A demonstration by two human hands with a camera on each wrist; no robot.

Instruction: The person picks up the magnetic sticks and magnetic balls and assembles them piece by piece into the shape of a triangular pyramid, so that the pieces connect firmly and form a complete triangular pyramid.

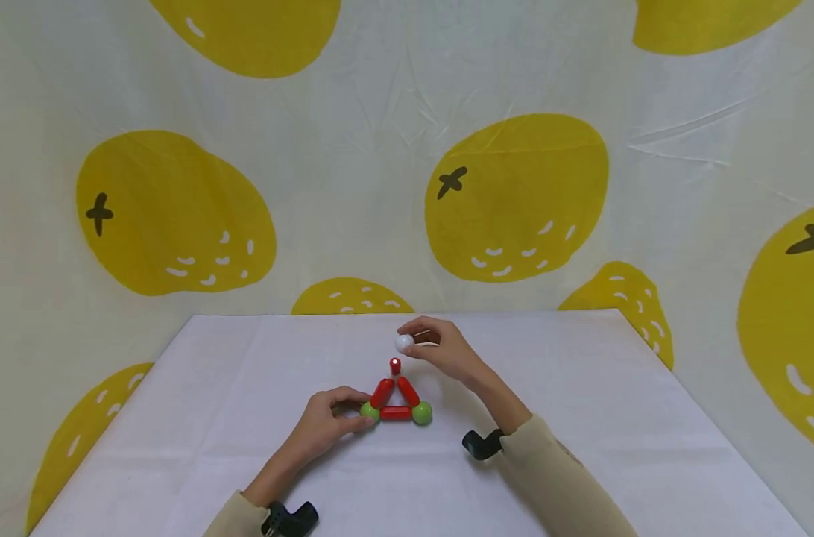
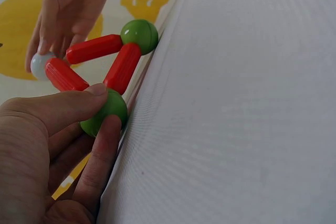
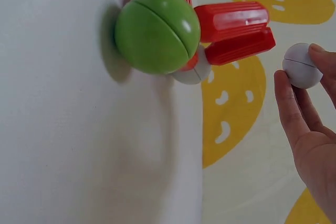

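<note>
A frame of red rods [image 1: 396,412] and green balls stands on the table; several rods rise from its corners with free ends. My left hand [image 1: 325,421] pinches the left green ball [image 2: 105,115] between thumb and fingers. At the other near corner sits a second green ball [image 1: 422,412], touched by neither hand. Above the upright rods my right hand [image 1: 445,350] holds a white ball [image 3: 302,65] in its fingertips, apart from the rod ends in the right wrist view. Behind the green ball in that view, another white ball [image 3: 192,73] is partly hidden at the base.
A white cloth covers the table [image 1: 554,388], whose far edge meets a hanging curtain [image 1: 353,186] printed with yellow fruit. Black wrist cameras [image 1: 482,445] are strapped at both beige sleeves [image 1: 554,477].
</note>
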